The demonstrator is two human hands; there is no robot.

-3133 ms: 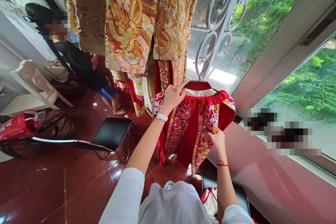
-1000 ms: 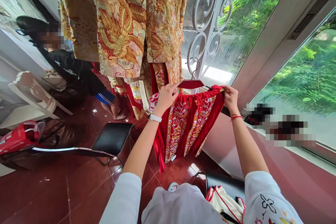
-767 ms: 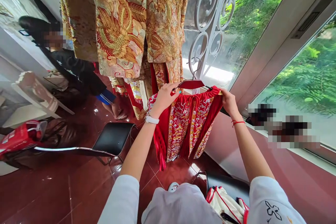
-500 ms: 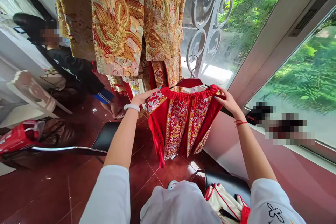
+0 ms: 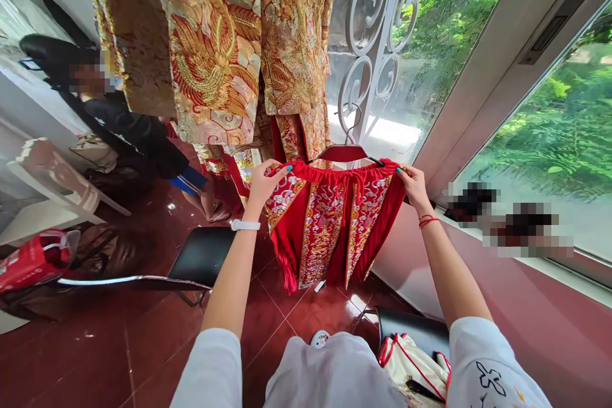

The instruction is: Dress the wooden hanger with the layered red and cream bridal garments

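A red skirt [image 5: 335,223] with gold and white embroidered panels hangs from a dark red hanger [image 5: 343,153] in front of me. My left hand [image 5: 265,183] pinches the left end of its waistband. At the right end of the waistband, my right hand [image 5: 412,183] grips the cloth too. The skirt is held spread between both hands, its hem hanging above the floor. The hanger's metal hook rises toward the white scrolled window grille [image 5: 370,32].
Heavy gold and red embroidered robes [image 5: 215,44] hang just behind the skirt. A black chair [image 5: 201,255] stands to the left on glossy red tiles, another black seat with a bag [image 5: 411,357] by my right side. A person in black [image 5: 129,127] crouches at the far left. Windows line the right.
My right hand rose from the skirt's lower panel to the waistband's right end. My left hand slid from the hanger's middle out to the left end, stretching the waistband wide.
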